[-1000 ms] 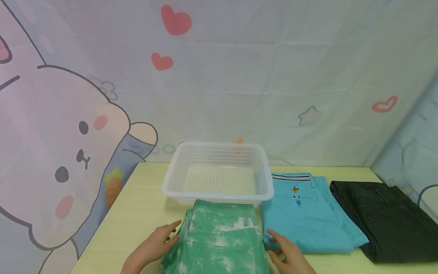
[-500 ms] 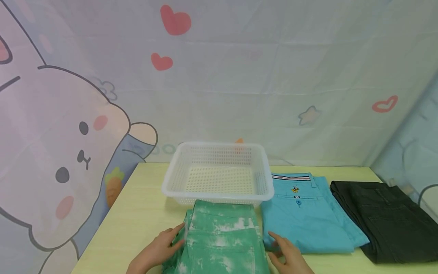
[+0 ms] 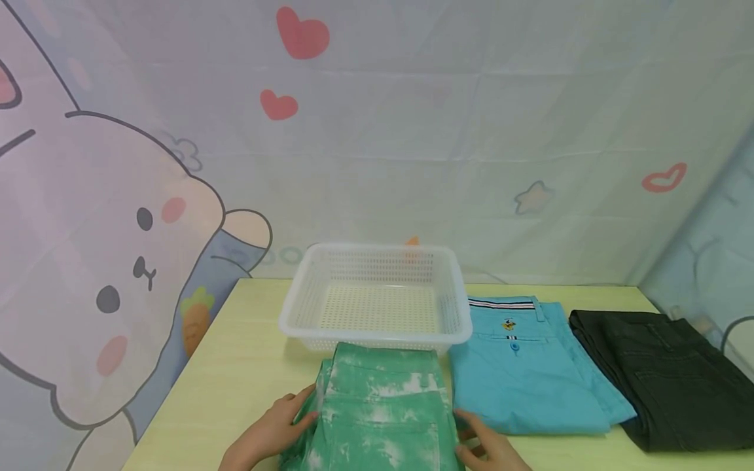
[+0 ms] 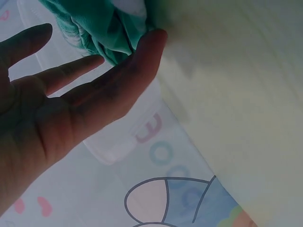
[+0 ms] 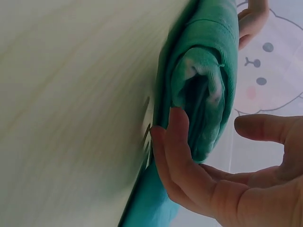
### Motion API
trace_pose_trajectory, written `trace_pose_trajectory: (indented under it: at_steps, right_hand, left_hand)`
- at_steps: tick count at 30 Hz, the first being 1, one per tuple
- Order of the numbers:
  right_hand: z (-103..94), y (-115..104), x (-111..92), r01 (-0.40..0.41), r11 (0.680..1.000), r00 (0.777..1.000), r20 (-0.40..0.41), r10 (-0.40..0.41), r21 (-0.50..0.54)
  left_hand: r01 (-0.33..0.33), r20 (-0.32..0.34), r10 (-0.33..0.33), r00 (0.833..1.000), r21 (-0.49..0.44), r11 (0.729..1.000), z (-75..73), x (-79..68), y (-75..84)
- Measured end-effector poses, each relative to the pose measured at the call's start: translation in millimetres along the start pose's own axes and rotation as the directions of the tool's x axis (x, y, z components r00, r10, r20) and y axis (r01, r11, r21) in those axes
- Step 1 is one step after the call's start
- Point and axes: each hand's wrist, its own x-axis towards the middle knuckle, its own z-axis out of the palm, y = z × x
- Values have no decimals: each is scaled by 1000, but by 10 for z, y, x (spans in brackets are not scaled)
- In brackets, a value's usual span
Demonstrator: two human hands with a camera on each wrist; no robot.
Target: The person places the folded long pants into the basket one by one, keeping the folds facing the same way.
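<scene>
A folded pair of green and white mottled pants lies on the table in front of me, running off the bottom of the head view. At its left side my left hand has its fingertips right at the cloth, thumb and fingers spread. My right hand is at the opposite side. The right wrist view shows the rolled fold of the pants end-on, with right-hand fingers gently bent at its lower edge and the thumb held apart from the cloth.
Just behind the green pants stands a white perforated plastic basket with nothing in it. Folded light-blue pants lie to the right, close by the right hand. Beyond them are folded black jeans. A printed cloth backdrop hangs behind the table.
My left hand has moved right, up to the side of the green pants. The right hand has shifted left and slightly down toward their other side. The clothes and basket have stayed put.
</scene>
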Motion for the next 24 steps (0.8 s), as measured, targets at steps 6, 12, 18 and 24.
trace_pose_trajectory:
  at_steps: [6, 12, 18, 24]
  right_hand:
    - [24, 15, 15, -37, 999, 999, 14, 37, 39]
    - [46, 6, 17, -71, 990, 997, 18, 70, 122]
    - [58, -1, 19, -118, 975, 993, 36, 113, 187]
    - [57, 5, 16, -158, 961, 987, 52, 150, 228]
  left_hand:
    - [-6, 3, 6, 1000, -10, 1000, 13, 11, -15]
    - [1, 13, 0, 1000, -27, 1000, 10, 16, -10]
    - [14, 23, -13, 1000, -43, 999, 11, 18, -13]
    - [0, 18, 1, 1000, -63, 998, 10, 14, -12]
